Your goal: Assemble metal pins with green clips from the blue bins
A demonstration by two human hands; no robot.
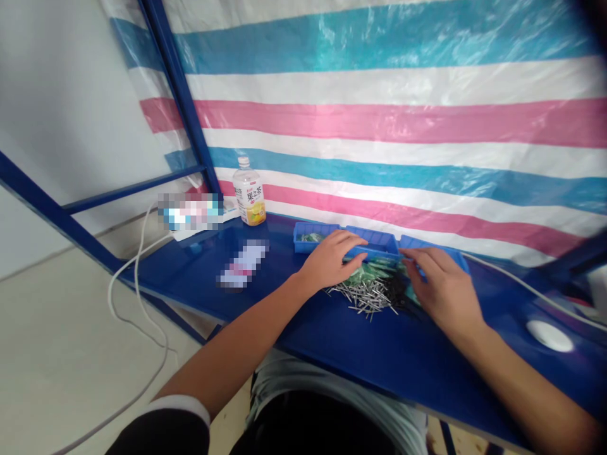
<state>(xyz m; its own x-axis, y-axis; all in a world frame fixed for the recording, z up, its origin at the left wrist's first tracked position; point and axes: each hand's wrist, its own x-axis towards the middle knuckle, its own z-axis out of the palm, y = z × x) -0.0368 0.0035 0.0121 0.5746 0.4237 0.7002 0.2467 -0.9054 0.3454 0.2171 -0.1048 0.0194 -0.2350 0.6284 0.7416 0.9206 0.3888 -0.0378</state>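
Observation:
My left hand (pixel 332 258) rests palm down on the blue table, fingers stretched over the front edge of a blue plastic bin (pixel 374 243). My right hand (pixel 443 284) lies beside it with fingers extended toward another blue bin (pixel 410 242). Between and under the hands lies a pile of small metal pins (pixel 367 297) on top of green pieces (pixel 367 273). Neither hand visibly holds anything.
A drink bottle (pixel 249 196) stands at the back left of the blue table (pixel 332 341). A third blue bin (pixel 313 235) sits left of the hands. A white cable (pixel 137 316) hangs off the left edge. A white round object (pixel 550 335) lies at the right. A striped tarp (pixel 403 120) hangs behind.

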